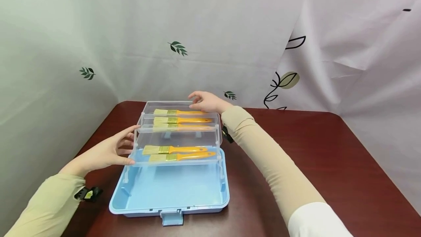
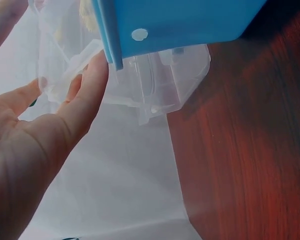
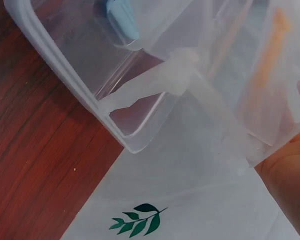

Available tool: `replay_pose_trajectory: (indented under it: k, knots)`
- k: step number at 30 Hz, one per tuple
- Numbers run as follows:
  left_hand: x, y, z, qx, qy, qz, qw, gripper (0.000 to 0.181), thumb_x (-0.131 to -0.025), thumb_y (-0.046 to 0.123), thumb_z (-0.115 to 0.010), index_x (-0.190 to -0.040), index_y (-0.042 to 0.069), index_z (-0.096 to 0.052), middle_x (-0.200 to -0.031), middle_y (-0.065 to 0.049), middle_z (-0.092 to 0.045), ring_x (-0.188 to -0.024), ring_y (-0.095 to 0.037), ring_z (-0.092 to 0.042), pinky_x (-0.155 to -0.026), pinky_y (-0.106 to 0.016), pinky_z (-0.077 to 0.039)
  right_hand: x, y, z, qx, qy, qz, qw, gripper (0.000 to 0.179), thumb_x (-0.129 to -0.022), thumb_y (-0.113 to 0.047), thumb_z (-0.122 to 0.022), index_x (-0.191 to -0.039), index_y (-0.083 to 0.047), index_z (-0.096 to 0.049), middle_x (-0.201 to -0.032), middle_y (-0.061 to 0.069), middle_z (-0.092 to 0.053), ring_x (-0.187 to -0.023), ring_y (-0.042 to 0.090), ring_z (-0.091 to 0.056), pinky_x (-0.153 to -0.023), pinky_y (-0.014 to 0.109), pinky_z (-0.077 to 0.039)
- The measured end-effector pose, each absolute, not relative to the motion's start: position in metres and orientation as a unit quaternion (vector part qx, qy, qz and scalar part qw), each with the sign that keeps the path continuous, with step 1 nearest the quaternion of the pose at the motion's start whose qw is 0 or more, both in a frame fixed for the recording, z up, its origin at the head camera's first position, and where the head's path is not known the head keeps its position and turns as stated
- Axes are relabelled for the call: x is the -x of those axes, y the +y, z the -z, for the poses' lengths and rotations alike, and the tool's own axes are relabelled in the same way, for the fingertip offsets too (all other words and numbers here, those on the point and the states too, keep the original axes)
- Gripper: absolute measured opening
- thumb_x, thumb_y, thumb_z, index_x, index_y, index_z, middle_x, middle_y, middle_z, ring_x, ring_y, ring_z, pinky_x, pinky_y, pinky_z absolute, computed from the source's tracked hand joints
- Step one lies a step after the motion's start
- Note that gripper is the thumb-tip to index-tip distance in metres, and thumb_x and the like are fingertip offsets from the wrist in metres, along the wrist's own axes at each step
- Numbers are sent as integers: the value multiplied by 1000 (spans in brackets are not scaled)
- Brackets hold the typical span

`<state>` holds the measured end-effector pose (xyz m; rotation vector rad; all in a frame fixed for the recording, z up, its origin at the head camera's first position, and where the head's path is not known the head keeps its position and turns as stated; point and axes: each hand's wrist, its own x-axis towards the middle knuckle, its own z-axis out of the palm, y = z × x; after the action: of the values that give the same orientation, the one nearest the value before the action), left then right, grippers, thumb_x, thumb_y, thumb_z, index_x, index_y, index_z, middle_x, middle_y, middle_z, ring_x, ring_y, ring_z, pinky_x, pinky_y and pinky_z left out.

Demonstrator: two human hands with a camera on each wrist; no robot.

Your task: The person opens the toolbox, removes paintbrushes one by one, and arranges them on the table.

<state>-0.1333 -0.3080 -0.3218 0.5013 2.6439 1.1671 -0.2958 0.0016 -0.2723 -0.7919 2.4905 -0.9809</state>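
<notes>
A light-blue toolbox point(image 1: 174, 193) stands with its clear stepped trays raised over its rear half. My left hand point(image 1: 106, 153) grips the left end of the front clear tray point(image 1: 184, 139), thumb at its lower front corner and forefinger at the upper one. Two paintbrushes point(image 1: 187, 150) with yellow handles and pale bristles lie in that tray. Behind it, more such brushes point(image 1: 194, 120) lie in the middle tray. Over the right end of the back tray point(image 1: 161, 106), my right hand point(image 1: 210, 101) hovers with loosely bent fingers, above another paintbrush point(image 1: 184, 112).
The box sits on a dark red-brown wooden table point(image 1: 296, 164). A latch point(image 1: 172, 218) hangs from its front edge. Close behind the table hangs a pale cloth point(image 1: 204, 39) with leaf prints, and it also runs along the left side.
</notes>
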Motion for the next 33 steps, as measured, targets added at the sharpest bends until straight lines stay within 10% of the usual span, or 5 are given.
replay_pose_trajectory:
  k: [33]
  knots:
    - [134, -303, 323, -152, 900, -391, 117, 105, -73, 24, -78, -149, 15, -7, -125, -26, -39, -108, -39, -55, -78, -34, -57, 301, 4, 293, 323, 892, 294, 121, 43, -88, -10, -63, -130, -15, -53, -117, 8, -59, -109, 20, -57, -93, 30, -48]
